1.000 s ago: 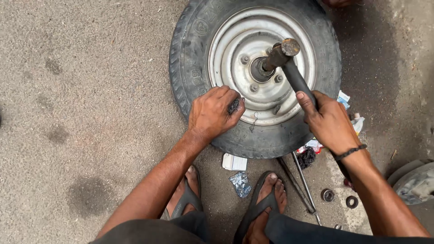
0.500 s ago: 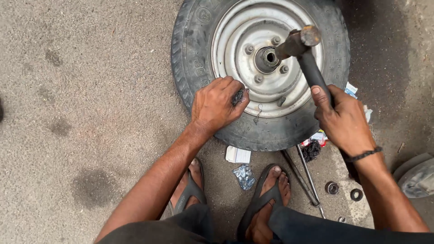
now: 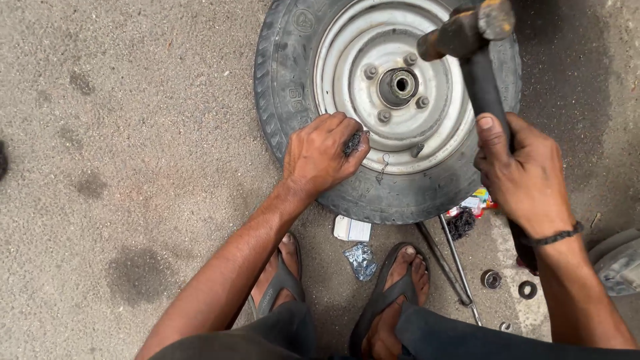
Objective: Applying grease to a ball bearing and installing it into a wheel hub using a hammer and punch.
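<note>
1. Hammer (image 3: 467,40) has swung up off the hub; right hand (image 3: 523,177) is clenched round its handle.
2. Left hand (image 3: 323,157) is still pinching something dark against the tyre (image 3: 280,87), which lies flat on the ground.

The hammer (image 3: 467,30) has gone up. A second ago its head sat on the hub (image 3: 399,85) in the middle of the wheel (image 3: 427,143); now it is lifted off, up over the far right side of the rim. The right hand (image 3: 523,177) has risen with it. The hub hole now shows.
</note>
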